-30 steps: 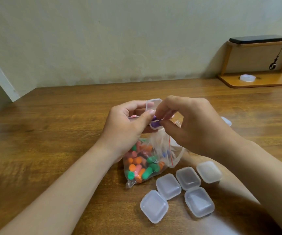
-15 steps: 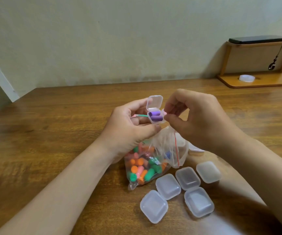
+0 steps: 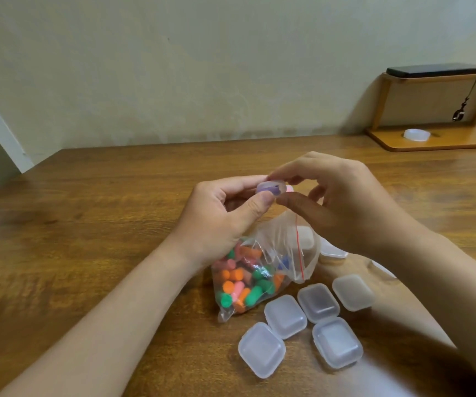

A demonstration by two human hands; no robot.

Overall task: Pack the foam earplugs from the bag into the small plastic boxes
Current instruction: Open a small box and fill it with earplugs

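pinching the small box (image 3: 271, 188) from either side, left grip (image 3: 216, 216) and right grip (image 3: 345, 202) hold it above the bag (image 3: 285, 242).

My only camera rides on my head, facing forward and down, close above my left hand (image 3: 216, 222) and right hand (image 3: 345, 204) at mid-frame; the table (image 3: 88, 239) fills the lower part, the wall (image 3: 173, 67) the top.
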